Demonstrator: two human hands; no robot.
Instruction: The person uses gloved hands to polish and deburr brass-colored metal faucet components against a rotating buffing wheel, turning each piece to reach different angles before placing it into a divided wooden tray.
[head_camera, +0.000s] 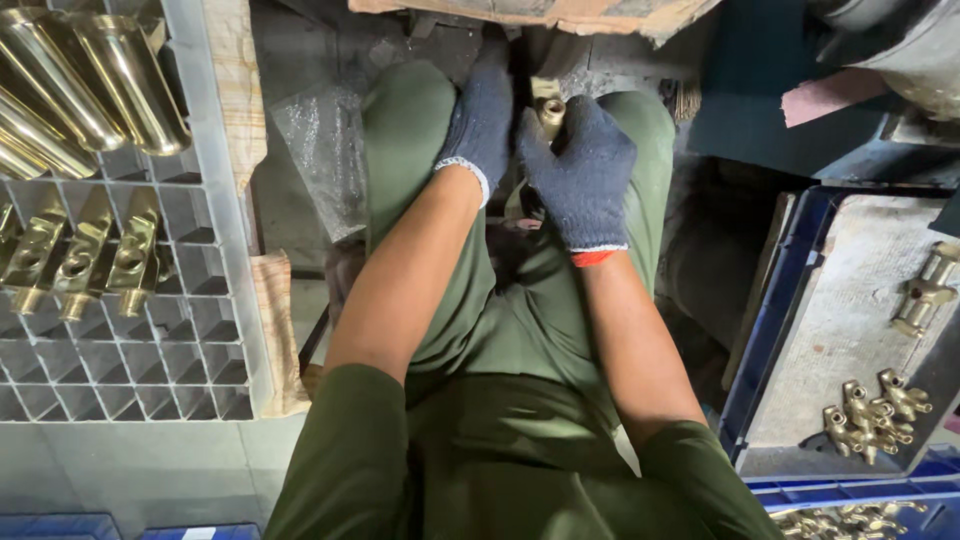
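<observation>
Green sleeves (350, 450) fill the bottom centre of the frame, and two bare forearms run up from them over green-trousered knees. Both hands wear dark blue knit gloves. The right hand (583, 165) is curled around a small brass fitting (549, 108) at the upper centre, its round open end showing just above the glove. The left hand (480, 120) lies flat and narrow just beside it, fingers stretched upward, touching the fitting's left side; whether it grips anything I cannot tell. On the left of the frame a grey plastic grid crate (200, 250) holds polished brass pieces (80, 260) standing in its cells, with larger shiny brass tubes (90, 80) at the upper left. At the lower right, a blue crate (780, 330) carries a grey board with a cluster of rough brass fittings (875, 415).
</observation>
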